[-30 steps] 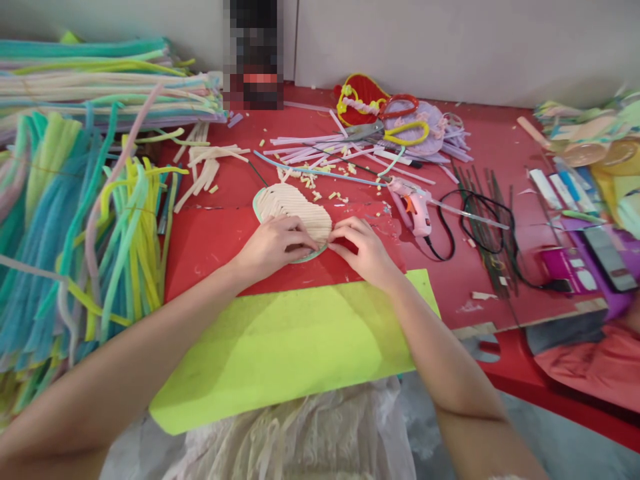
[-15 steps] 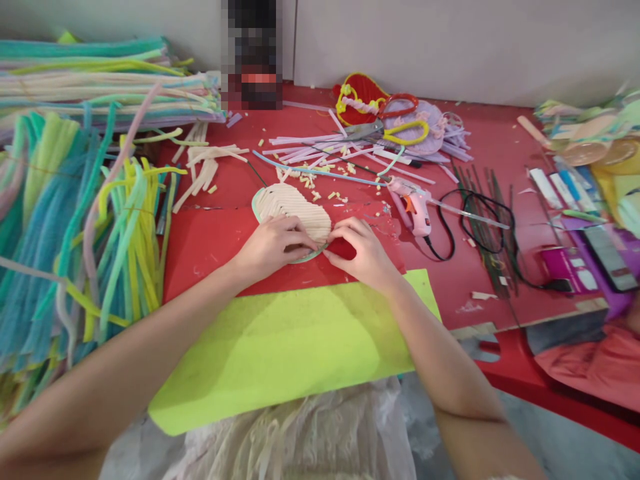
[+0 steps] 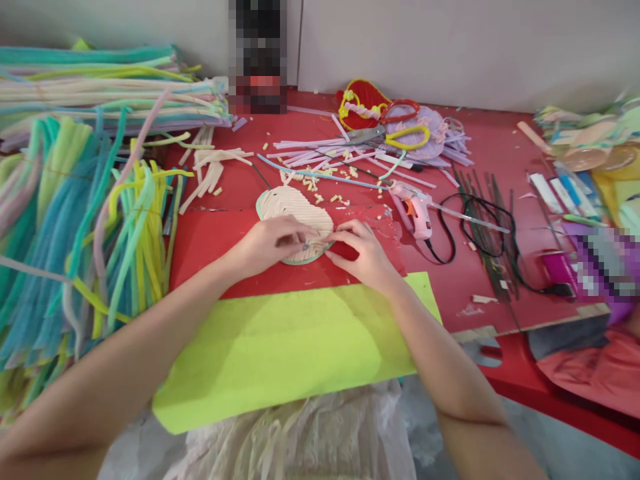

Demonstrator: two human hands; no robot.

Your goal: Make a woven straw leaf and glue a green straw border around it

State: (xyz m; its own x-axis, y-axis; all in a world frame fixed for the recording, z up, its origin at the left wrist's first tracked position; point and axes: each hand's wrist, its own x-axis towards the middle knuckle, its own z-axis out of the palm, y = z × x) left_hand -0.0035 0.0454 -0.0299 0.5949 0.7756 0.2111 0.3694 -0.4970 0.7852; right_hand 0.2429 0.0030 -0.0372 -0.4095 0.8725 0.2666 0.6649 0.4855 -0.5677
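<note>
An oval piece [image 3: 297,205] lies on the red work surface, faced with rows of cream fuzzy stems and edged in pale green. From the left, my left hand [image 3: 273,243] reaches over its near part with fingers curled and thumb drawn in. Whatever its fingertips hold there is too small to make out. At the near right rim, my right hand [image 3: 364,255] pinches the oval piece between thumb and fingers. Cut cream stems [image 3: 213,167] lie beyond it to the left.
Bundles of coloured fuzzy stems [image 3: 55,220] crowd the left side. A pink glue gun [image 3: 419,215] with a black cord rests to the right. Scissors [image 3: 407,137] lie on lilac strips behind. A yellow-green sheet [image 3: 300,353] hangs over the near edge. Part of another person's red clothing [image 3: 593,367] shows at right.
My left hand has drawn back slightly from the near rim, its fingertips now over the cream rows. My right hand stays at the rim. The whole view has shifted a little.
</note>
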